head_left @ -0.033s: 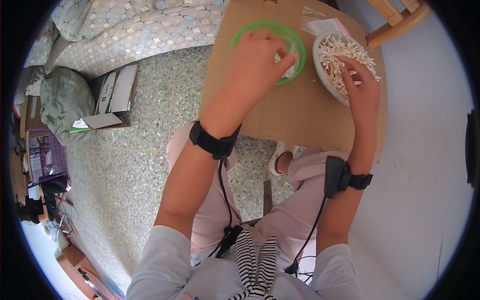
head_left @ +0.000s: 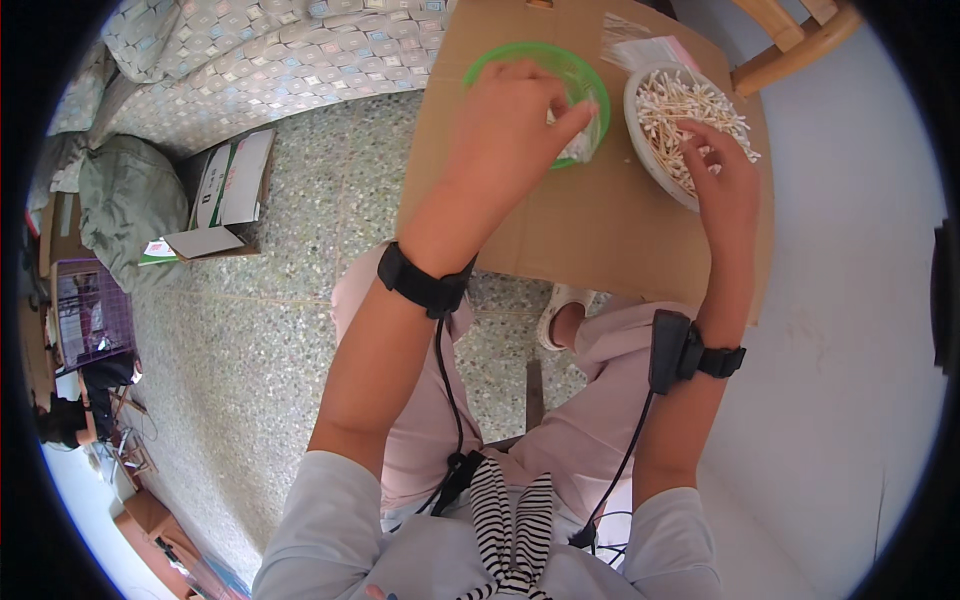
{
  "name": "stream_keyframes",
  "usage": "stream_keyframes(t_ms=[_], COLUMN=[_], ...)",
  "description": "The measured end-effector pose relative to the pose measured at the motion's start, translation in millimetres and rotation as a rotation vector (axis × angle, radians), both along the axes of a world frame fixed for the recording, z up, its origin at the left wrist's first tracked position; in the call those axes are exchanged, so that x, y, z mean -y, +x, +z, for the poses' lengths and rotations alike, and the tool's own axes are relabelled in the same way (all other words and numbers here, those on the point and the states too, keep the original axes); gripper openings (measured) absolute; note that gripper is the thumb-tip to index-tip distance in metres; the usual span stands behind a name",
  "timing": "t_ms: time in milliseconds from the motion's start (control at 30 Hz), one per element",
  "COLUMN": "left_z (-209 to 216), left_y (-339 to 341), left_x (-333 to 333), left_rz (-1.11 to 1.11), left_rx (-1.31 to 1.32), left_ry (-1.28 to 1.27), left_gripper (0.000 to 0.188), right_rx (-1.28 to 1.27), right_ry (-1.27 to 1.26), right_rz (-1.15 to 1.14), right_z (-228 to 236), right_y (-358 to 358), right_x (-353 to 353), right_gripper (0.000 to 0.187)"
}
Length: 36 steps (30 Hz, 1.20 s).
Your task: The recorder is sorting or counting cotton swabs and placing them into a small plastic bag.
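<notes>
Cardboard's near edge (head_left: pixel 600 280) lies well apart from left fingers (head_left: pixel 572 122) over green bowl (head_left: pixel 540 49) and right fingers (head_left: pixel 712 133) at swabs (head_left: pixel 690 97), grips unclear.

The basket (head_left: pixel 560 52) is green, bowl (head_left: pixel 633 115) white, surface (head_left: pixel 580 220) brown, trousers (head_left: pixel 570 430) pale pink, scarf (head_left: pixel 494 510) striped black and white.

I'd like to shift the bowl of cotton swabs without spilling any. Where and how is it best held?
Probably by the left rim of the white bowl, pinched from the left: that pale edge is exposed, with cardboard beside it. On the right, some cotton swabs poke past the rim and the right hand is in the way.
</notes>
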<state>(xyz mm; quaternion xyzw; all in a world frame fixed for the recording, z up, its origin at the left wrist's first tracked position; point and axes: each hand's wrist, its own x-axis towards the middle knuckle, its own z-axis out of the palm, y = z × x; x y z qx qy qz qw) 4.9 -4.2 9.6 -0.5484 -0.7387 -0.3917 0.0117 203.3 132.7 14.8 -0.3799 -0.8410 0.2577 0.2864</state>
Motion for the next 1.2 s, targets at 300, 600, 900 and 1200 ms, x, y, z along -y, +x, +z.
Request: stream_keyframes(t_ms=[300, 600, 900, 1200], left_z=[-5, -5, -2, 4], left_y=[-1, 0, 5, 22], left_x=[-2, -2, -4, -17], left_rz=[0.047, 0.036, 0.012, -0.146], left_rx=[-0.052, -0.004, -0.017, -0.103], left_ry=[0.049, 0.031, 0.037, 0.304], left_gripper=[0.031, 0.025, 0.023, 0.023], right_rx=[0.248, 0.386, 0.252, -0.304], right_ry=[0.185, 0.002, 0.214, 0.050], right_rz=[-0.049, -0.246, -0.233, -0.013], right_z=[-26, -5, -13, 13], right_y=[4, -6, -8, -21], right_x=[-16, -5, -10, 24], right_gripper=[0.028, 0.022, 0.017, 0.012])
